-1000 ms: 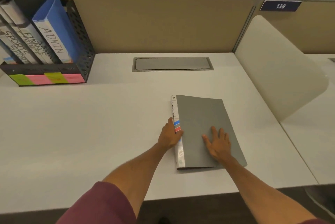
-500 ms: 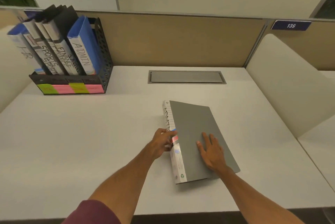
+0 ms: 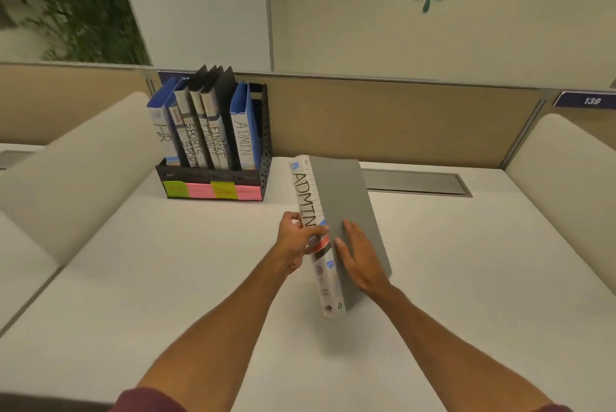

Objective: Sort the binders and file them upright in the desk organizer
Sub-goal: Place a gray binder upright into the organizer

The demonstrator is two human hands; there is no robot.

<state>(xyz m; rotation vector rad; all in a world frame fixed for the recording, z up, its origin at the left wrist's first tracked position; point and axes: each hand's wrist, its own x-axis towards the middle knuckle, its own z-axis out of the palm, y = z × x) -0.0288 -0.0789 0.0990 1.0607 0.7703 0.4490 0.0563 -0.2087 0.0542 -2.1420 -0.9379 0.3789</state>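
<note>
A grey binder (image 3: 346, 198) with a white spine marked ADMIN is tilted up off the white desk (image 3: 166, 295), spine turned toward me. My left hand (image 3: 296, 241) grips the spine, thumb over its front edge. My right hand (image 3: 358, 256) lies flat on the grey cover with straight fingers. At the back left stands the black mesh desk organizer (image 3: 265, 158), with coloured sticky notes on its front. Several binders stand upright in it, labelled HR, SPORTS, FINANCE and ADMIN; the blue ADMIN binder (image 3: 243, 131) is the rightmost.
A grey cable hatch (image 3: 416, 183) is set into the desk behind the binder. Rounded cream dividers stand at the left (image 3: 76, 178) and at the right (image 3: 566, 178). A tan partition (image 3: 400, 121) closes the back, with a plate numbered 139 (image 3: 591, 101).
The binder lay flat on the desk; now its spine side is raised and turned so ADMIN shows. My left hand went from touching the spine to gripping it. The view tilted up.
</note>
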